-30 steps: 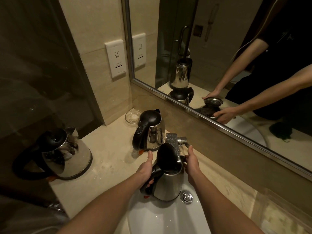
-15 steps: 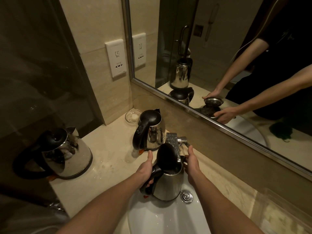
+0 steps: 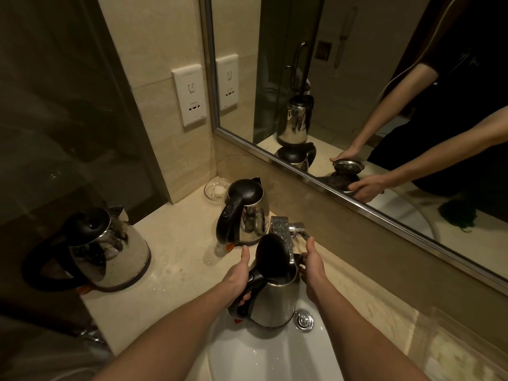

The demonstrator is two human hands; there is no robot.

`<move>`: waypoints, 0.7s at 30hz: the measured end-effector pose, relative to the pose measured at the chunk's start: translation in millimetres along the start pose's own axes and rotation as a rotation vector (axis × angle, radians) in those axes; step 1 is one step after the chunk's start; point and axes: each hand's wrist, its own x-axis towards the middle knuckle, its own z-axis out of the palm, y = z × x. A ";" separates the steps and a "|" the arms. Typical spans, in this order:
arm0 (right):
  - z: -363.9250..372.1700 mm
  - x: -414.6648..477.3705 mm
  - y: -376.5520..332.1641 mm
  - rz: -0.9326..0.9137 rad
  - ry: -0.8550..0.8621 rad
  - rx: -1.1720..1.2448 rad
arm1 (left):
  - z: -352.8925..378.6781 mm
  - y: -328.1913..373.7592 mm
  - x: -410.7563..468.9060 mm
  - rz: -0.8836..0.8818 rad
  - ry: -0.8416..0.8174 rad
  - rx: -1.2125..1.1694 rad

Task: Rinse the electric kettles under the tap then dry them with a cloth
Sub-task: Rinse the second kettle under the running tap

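1. Three shiny steel kettles with rounded black plastic handles and lids: one held kettle (image 3: 275,301) over the white sink (image 3: 255,356), two on the pale stone counter (image 3: 178,243).
2. The left hand (image 3: 237,276) is closed round its handle.
3. The right hand (image 3: 313,266) cups the rim by the chrome tap (image 3: 286,232); how tightly it grips cannot be told.

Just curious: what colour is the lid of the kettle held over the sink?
Black, on the kettle with a shiny steel body; seen in the head view.

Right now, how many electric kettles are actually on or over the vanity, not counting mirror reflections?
3. One kettle is held over the sink by both hands, lid open; one stands behind it beside the tap; one sits at the counter's far left. None appear hidden.
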 end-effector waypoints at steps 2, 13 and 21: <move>0.3 -0.9 0.0 -0.003 0.001 -0.005 | 0.2 0.3 -0.4 -0.001 0.004 0.000; -2.0 -6.3 -4.0 -0.001 -0.007 0.002 | -0.5 -0.2 2.1 0.013 -0.021 -0.001; -2.2 -11.2 -7.3 0.010 -0.021 0.014 | 0.5 -0.4 1.9 -0.005 -0.028 0.010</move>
